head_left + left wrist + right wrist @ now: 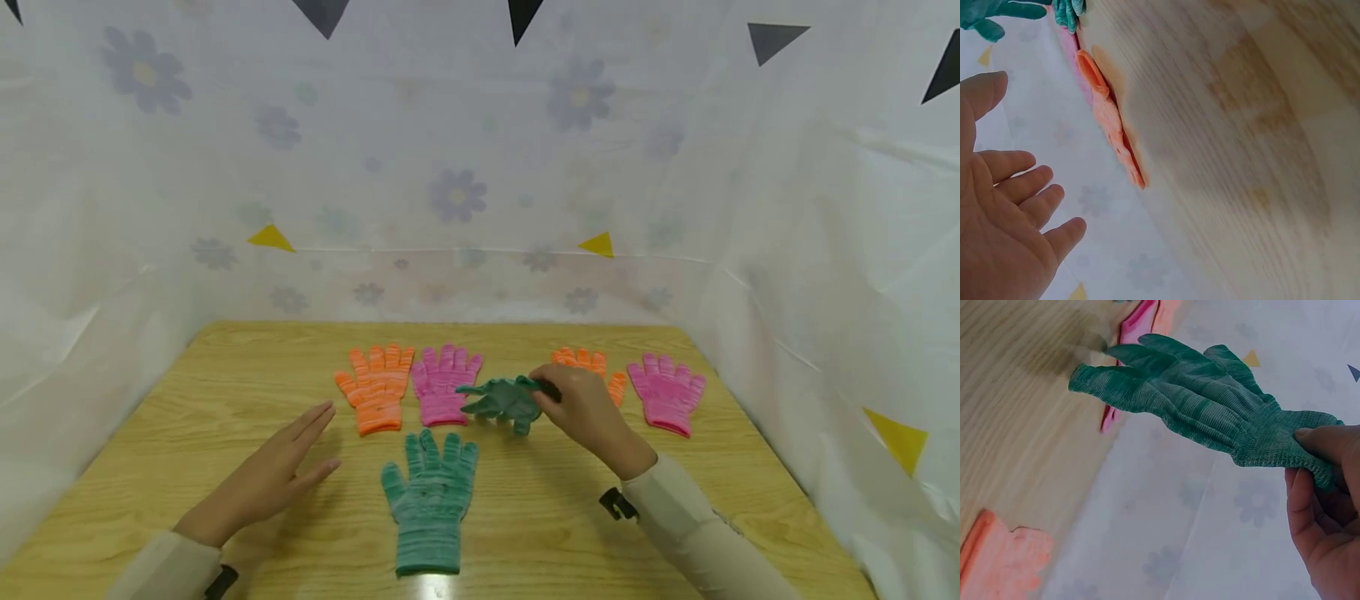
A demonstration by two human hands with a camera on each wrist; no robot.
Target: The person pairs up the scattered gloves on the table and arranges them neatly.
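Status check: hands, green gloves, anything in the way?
Right hand pinching one green glove by its cuff, aloft. Left hand empty. Other green glove flat on table. No obstruction seen between the two.

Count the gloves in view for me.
6. On the table: left orange glove, left pink glove, right orange glove partly behind the right hand, right pink glove, and nearest, front green glove. The right hand holds another green glove.

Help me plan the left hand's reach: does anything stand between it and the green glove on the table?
Nothing visible does. In the head view, only wooden tabletop lies between the left hand and the flat green glove. The nearest orange glove sits farther back, off that line; the right hand holds the other green glove.
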